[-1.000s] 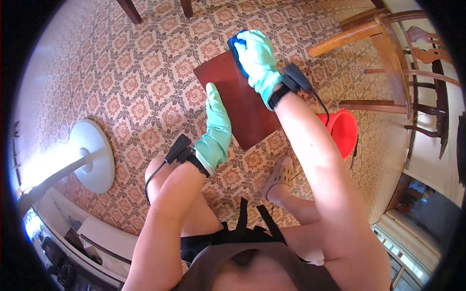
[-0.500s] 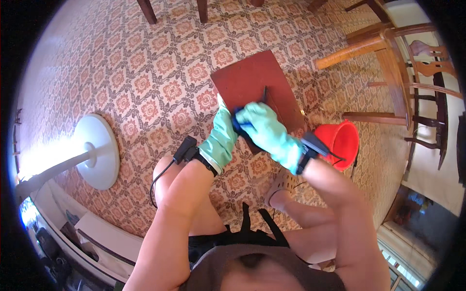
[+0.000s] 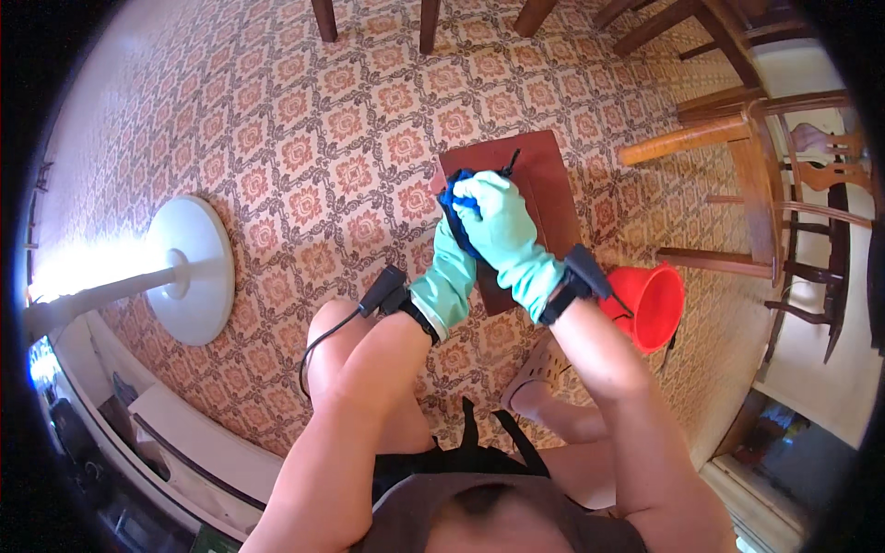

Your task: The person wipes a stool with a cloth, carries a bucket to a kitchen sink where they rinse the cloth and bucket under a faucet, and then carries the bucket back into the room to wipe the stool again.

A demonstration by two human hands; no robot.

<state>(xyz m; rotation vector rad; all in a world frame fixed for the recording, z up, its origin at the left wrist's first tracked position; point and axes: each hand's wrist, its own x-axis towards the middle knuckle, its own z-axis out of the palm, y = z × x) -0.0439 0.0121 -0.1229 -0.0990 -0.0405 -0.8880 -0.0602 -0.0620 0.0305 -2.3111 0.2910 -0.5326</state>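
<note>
Both my hands wear mint-green rubber gloves and meet over a red-brown square board. My right hand is closed on a bunched blue cloth, pressing it against a dark object. A thin black stem sticks out beyond my right fingers and seems to belong to that object; its kind cannot be told. My left hand supports the dark object from the left and below. Its fingers are mostly hidden behind the cloth and my right glove.
A red bucket stands right of the board, near my foot. Wooden chairs line the right side, and furniture legs show at the far edge. A pale round pedestal base is on the left. Patterned tiles cover the floor.
My hands have moved slightly away from me with the cloth and the dark object, over a farther part of the board. The whole view has shifted a little.
</note>
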